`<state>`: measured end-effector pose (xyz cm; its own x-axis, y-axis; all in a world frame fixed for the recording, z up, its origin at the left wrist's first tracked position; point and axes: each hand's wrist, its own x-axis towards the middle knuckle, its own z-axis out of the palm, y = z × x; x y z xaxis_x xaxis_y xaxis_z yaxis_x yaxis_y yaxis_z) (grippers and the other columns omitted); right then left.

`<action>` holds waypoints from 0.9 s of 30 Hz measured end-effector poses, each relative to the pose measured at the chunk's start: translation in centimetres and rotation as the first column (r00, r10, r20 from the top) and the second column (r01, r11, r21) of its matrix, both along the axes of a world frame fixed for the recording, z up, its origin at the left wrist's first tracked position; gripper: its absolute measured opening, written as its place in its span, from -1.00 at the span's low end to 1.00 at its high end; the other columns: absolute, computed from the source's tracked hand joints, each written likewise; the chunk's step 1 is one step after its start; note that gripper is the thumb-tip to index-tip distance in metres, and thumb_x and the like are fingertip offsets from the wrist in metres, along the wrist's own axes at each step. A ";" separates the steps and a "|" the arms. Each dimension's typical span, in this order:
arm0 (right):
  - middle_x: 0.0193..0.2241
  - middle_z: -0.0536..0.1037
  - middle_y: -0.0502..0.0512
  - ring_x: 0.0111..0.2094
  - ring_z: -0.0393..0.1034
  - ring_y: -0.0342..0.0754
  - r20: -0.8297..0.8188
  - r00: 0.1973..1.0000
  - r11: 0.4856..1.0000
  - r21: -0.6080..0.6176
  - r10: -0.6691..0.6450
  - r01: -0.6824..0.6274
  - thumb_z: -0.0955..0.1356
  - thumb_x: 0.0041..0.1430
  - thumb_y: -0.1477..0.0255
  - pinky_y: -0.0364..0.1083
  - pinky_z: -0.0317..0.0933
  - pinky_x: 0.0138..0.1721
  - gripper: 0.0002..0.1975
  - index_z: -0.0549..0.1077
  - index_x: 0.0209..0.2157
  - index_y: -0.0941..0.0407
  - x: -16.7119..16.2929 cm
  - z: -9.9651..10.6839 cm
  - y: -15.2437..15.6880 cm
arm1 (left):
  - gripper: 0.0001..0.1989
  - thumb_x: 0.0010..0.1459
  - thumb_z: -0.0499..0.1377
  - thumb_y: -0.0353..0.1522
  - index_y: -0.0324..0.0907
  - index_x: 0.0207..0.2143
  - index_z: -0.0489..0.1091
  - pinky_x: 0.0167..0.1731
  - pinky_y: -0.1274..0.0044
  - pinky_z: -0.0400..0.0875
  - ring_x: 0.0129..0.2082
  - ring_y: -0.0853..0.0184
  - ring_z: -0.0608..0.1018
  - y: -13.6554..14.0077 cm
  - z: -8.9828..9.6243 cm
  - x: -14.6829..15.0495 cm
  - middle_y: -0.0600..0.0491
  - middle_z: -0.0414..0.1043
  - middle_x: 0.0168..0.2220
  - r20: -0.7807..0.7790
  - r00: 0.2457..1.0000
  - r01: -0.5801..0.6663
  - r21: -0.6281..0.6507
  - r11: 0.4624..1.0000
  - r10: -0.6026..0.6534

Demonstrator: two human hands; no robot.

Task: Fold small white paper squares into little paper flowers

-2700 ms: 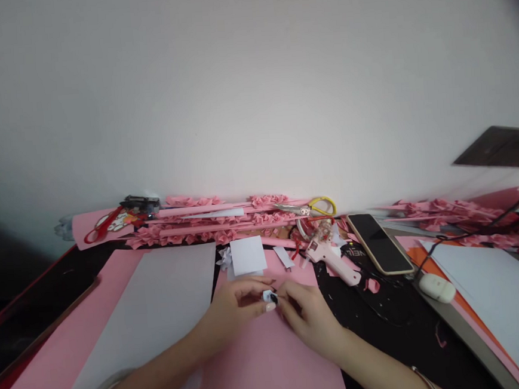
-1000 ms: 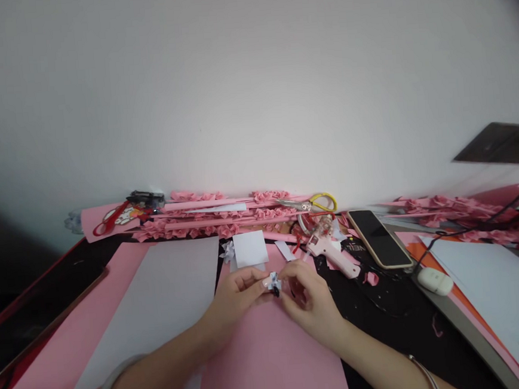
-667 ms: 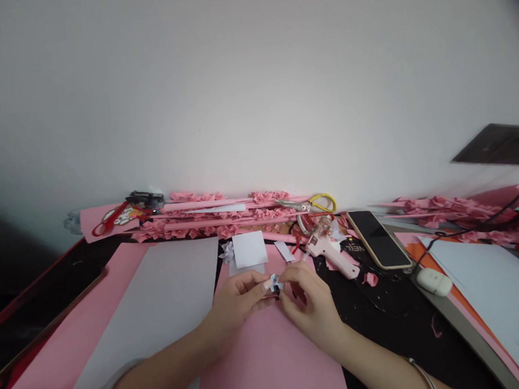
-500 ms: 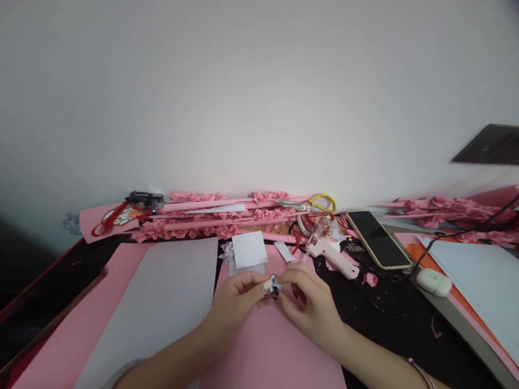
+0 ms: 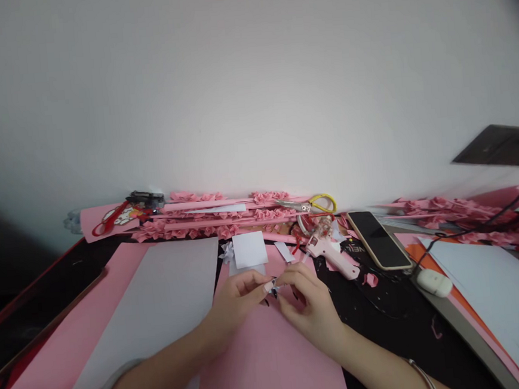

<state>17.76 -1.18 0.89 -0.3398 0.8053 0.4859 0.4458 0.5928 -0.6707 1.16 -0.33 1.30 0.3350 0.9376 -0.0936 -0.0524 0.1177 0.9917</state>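
Note:
My left hand (image 5: 239,304) pinches a small folded white paper piece (image 5: 273,286) between thumb and fingertips. From the other side, my right hand (image 5: 310,298) grips the same piece with closed fingertips. Most of it is hidden by the fingers, so its exact shape cannot be made out. Both hands are above a pink paper sheet (image 5: 272,361). Just beyond them lie a white paper square (image 5: 250,250), a small white strip (image 5: 284,252) and a white paper flower (image 5: 227,253).
A pink glue gun (image 5: 334,256), yellow-handled scissors (image 5: 307,205) and a phone (image 5: 378,239) lie behind and right. Pink paper flower stems (image 5: 208,225) line the wall. An earbud case (image 5: 434,282) sits beside stacked white sheets (image 5: 496,296); a large white sheet (image 5: 160,298) lies left.
The fingertips have shifted slightly around the white paper piece, and less of it shows now. Both arms stay almost in place.

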 end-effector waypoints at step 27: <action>-0.41 0.31 0.05 -0.40 0.29 -0.07 0.079 0.996 0.999 -0.032 0.038 -0.036 0.24 -0.09 0.70 -0.12 0.21 -0.40 -0.73 0.34 -0.35 0.10 0.1 -0.4 0.5 | -0.85 0.09 0.06 -0.39 -0.15 -0.29 0.39 -0.37 0.55 0.27 -0.36 0.33 0.42 0.1 -0.7 -0.2 0.08 0.41 -0.36 -0.029 0.999 0.031 0.003 1.000 -0.031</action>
<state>17.90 -0.69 0.49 -0.4063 0.8053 0.4317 0.4764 0.5899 -0.6520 0.97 -0.22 0.57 0.3606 0.9272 -0.1008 -0.0197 0.1156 0.9931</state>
